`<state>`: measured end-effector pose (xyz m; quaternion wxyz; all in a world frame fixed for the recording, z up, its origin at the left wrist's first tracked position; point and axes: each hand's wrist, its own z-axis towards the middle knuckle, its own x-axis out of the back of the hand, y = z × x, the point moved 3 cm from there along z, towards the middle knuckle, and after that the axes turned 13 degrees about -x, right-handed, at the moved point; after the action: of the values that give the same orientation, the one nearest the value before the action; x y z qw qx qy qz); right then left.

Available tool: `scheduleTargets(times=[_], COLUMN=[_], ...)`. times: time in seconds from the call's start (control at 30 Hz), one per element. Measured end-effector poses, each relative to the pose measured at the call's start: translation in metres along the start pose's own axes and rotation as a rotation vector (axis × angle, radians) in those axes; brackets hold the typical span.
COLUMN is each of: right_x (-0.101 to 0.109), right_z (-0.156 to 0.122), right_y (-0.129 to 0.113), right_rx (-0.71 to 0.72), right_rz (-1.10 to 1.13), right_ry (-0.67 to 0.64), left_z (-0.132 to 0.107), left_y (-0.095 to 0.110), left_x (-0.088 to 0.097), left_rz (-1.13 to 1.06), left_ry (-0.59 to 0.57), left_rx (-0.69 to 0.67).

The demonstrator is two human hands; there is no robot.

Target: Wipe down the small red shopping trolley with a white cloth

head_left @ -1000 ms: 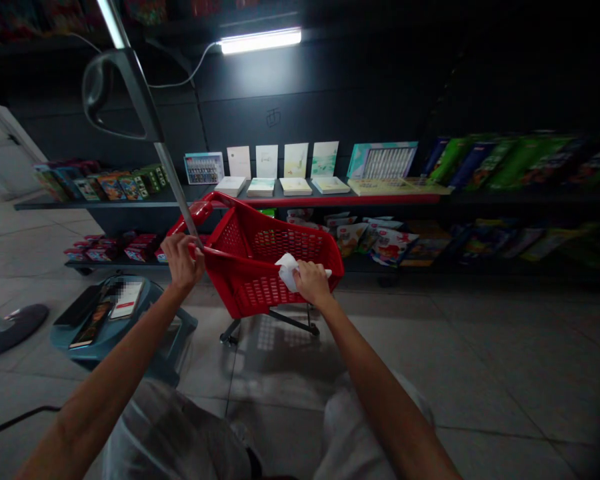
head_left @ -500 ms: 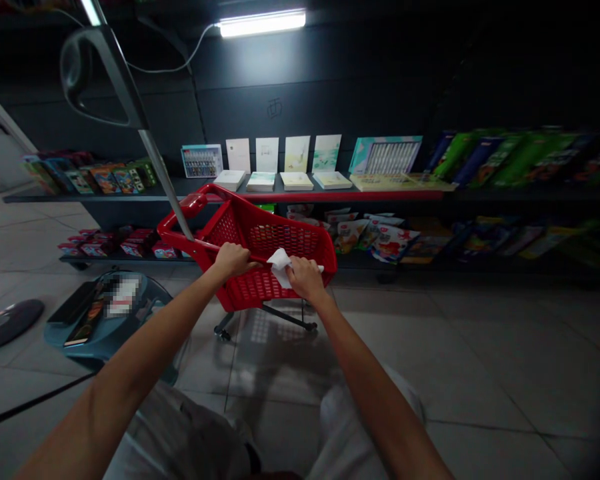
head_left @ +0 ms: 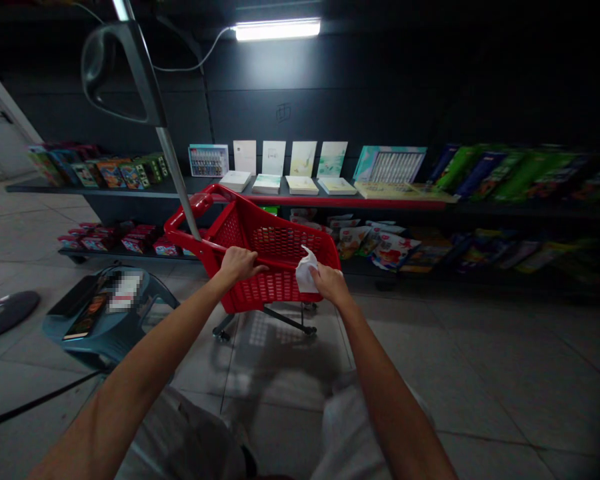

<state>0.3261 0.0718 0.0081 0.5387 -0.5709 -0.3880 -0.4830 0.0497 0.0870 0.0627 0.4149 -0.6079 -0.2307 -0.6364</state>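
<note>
Head cam: L hand (head_left: 239,263) is gripping the red cart (head_left: 265,288) on its near top rim, fingers curling over, tips hidden. R hand (head_left: 333,283) is pinching a white cloth (head_left: 307,273) btwn thumb & fingers, narrow grip, nr the rim's R end; cloth is hanging by the cart's outer near side, can't tell if touching. Cart is standing on the floor (head_left: 405,360), handle end to the L. A metal pole (head_left: 173,167) w/ a dark grip (head_left: 150,80) is slanting down at the handle.

Stool (head_left: 127,330) is standing L of the cart, holding a pixelated white item (head_left: 126,291) toward the seat's R edge, a dark case (head_left: 73,297) toward its L edge.

Upper shelf (head_left: 300,200) is carrying booklets (head_left: 303,186) along its front edge, small boxes (head_left: 111,173) toward its L end, green packs (head_left: 517,177) toward its R. Lower shelf (head_left: 113,257) is holding red packs (head_left: 97,240) toward its L end, snack bags (head_left: 393,249) farther R. Tube lamp (head_left: 278,30) is glowing above.
</note>
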Motion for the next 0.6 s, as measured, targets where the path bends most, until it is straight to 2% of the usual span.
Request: scheduleTargets(times=[0.13,0.43,0.6], right_x=[-0.004,-0.016,-0.016], right_z=[-0.006,-0.026,-0.029], right_y=[-0.021,-0.088,-0.092], right_rx=[0.017,0.123,0.184], right_rz=[-0.007,0.065,0.080], right_ry=[0.083,0.257,0.297], left_z=[0.000,0.001,0.001], left_y=[0.008,0.025,0.029], left_x=[0.000,-0.003,-0.002], left_rz=[0.002,0.028,0.016], left_ry=[0.005,0.033,0.056], left_rx=[-0.006,-0.039,-0.048])
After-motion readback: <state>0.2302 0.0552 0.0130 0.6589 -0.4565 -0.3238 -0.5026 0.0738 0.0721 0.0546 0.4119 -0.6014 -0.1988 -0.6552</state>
